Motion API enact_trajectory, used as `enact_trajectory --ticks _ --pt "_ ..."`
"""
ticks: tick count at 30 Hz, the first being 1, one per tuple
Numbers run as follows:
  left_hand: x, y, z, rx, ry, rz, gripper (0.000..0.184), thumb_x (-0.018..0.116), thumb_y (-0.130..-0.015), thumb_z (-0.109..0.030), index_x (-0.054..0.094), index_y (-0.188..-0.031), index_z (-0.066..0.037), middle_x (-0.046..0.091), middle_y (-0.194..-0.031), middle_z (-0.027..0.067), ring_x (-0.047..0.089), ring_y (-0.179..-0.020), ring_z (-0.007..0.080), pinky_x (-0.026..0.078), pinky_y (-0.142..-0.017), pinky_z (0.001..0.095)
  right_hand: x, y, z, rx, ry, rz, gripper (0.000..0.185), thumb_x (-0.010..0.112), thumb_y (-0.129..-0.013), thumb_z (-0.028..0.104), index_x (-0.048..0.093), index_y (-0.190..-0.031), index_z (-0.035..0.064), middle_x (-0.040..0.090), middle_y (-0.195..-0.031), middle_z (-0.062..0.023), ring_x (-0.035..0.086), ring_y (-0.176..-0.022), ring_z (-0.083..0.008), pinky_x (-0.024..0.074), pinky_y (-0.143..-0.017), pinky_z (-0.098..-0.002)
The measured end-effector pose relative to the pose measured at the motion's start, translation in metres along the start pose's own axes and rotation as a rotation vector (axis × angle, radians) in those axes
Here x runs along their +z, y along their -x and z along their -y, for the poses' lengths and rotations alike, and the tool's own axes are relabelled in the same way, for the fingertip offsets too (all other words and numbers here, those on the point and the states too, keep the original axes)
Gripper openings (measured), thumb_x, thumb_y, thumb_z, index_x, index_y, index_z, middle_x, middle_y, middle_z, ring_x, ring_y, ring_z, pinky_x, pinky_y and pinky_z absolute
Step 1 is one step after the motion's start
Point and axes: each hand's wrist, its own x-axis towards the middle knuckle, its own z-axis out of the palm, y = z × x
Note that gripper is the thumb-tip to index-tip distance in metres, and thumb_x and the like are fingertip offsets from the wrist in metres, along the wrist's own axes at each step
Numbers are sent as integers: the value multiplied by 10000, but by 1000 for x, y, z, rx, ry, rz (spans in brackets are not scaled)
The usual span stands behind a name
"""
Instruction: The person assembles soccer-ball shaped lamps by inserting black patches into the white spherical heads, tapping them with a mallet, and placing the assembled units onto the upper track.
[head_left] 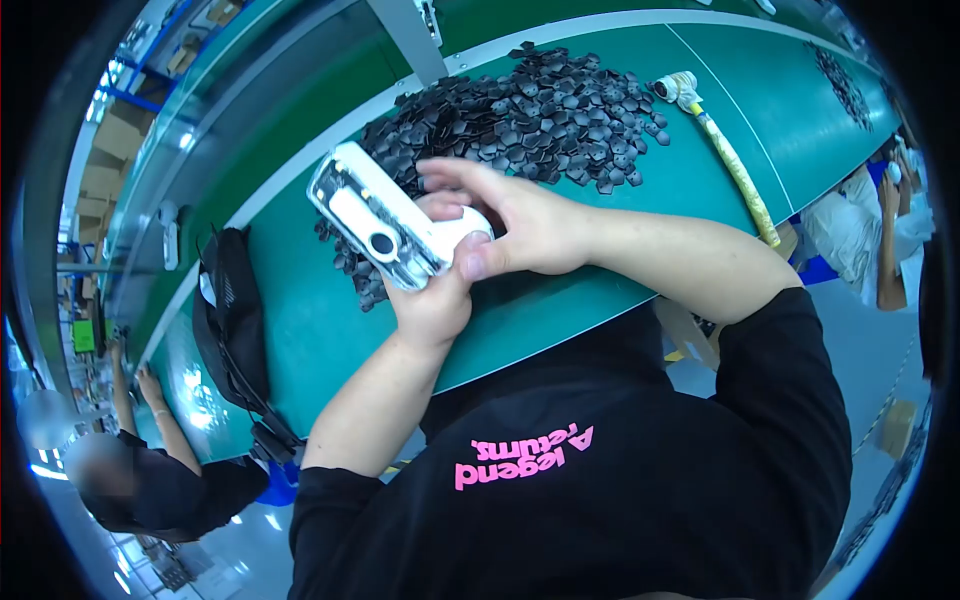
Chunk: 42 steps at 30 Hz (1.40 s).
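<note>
A white handheld device (375, 220) is held tilted above the table. It has a clear cover and a dark round lens-like spot, and a rounded white part (465, 228) sticks out on its right side. My left hand (433, 303) is closed around the device from below, with most of its fingers hidden behind it. From the right, my right hand (535, 222) wraps the rounded part, thumb pressed at its lower edge and fingers curled over its far side. Just behind both hands lies a heap of small black angular pieces (560, 110).
A yellow-wrapped stick with a bundled white head (735, 170) lies on the green table (310, 350). To the left is a black bag (230, 310). More black pieces (842, 85) lie at far right. Another person (160, 480) works at lower left; a person's arm (890, 240) shows at right.
</note>
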Motion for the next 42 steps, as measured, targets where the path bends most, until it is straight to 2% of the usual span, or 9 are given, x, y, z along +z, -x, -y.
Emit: enact_trajectory --ticks 2,6,15,23,25,29,34,38,42 --pt "-3 -2 4 44 -32 33 303 733 -836 -42 575 -1094 -23 600 -1135 114 581 -1073 216 498 -902 351 3 -1 -1 143 -211 151 1045 803 -756 566 321 -1483 -10 517 -1351 -170 500 -1279 -277 403 -1084 -387" --pt "-8 -2 11 108 -72 43 306 728 -834 -51 568 -1094 -25 598 -1118 120 577 -1079 232 495 -912 363 5 -7 -7 99 -310 159 1081 789 -736 623 334 -1470 -27 521 -1339 -172 500 -1277 -262 399 -1090 -381" --pt "-5 -6 5 87 -78 28 324 738 -845 -79 563 -1112 -20 602 -1122 122 592 -1050 230 500 -907 360 2 -11 -10 88 -407 187 1047 822 -731 574 363 -1458 -26 542 -1321 -150 518 -1255 -247 417 -1074 -380" --pt "4 -4 -6 -190 197 -68 395 752 -853 -104 563 -1186 -7 620 -1120 115 630 -972 204 517 -880 340 -44 -18 -5 141 -99 30 630 774 -831 424 597 -1294 35 654 -1137 -100 593 -1151 -228 482 -989 -364" --pt "7 -5 -10 -244 229 -80 409 755 -852 -106 562 -1198 -5 622 -1120 113 635 -957 197 522 -872 335 -62 -21 -4 -8 956 -195 393 734 -852 302 689 -1166 70 681 -1032 -82 623 -1048 -249 498 -931 -373" --pt "4 -5 -15 -236 129 -50 444 773 -833 -100 558 -1207 3 622 -1121 113 641 -939 178 532 -846 313 -70 -26 -39 -71 1197 -288 273 711 -848 231 717 -1082 91 683 -982 -72 620 -974 -277 491 -898 -397" --pt "5 -5 -13 -262 88 -36 500 786 -813 -74 528 -1233 7 614 -1140 114 641 -947 171 538 -838 305 -66 -28 -39 27 1218 -237 210 687 -863 196 717 -1038 85 689 -974 -72 621 -1007 -269 468 -938 -413" --pt "7 -5 -11 -258 98 -55 551 788 -810 -62 492 -1269 6 605 -1152 117 642 -962 177 544 -837 308 -63 -31 -28 2 1155 -252 150 679 -881 174 717 -982 69 688 -925 -72 643 -945 -253 499 -877 -394" --pt "5 -9 -11 -234 107 -106 580 781 -817 -59 460 -1296 8 597 -1157 120 643 -977 191 569 -813 334 -54 -28 -14 100 635 -279 134 674 -898 152 714 -971 46 689 -903 -83 665 -854 -239 528 -800 -359"
